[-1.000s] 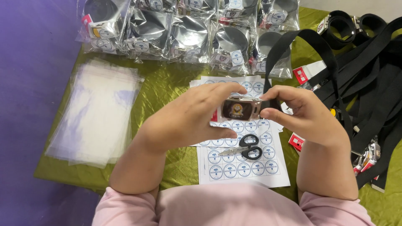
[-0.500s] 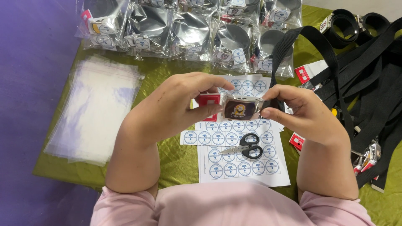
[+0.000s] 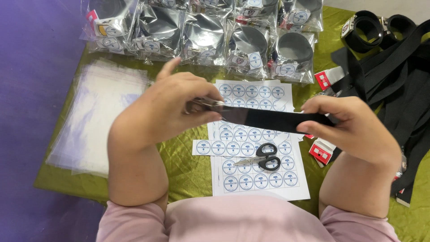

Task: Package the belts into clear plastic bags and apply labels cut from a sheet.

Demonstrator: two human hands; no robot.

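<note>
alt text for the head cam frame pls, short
Two bare hands stretch a black belt strap level above a sheet of round blue stickers: the left hand pinches the buckle end, the right hand grips the strap. Small black-handled scissors lie on the sheet, on a green cloth, with bagged belts behind.

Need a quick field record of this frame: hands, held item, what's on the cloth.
left hand: pinches the buckle end of the black belt
right hand: grips the strap further along; belt stretched level between both hands
scissors: black handles, lying on the sticker sheet, under the belt
clear bags: flat stack, left on the green cloth
bagged belts: row along the far edge
loose black belts: heap at right
red-and-white tags: beside the right hand
</note>
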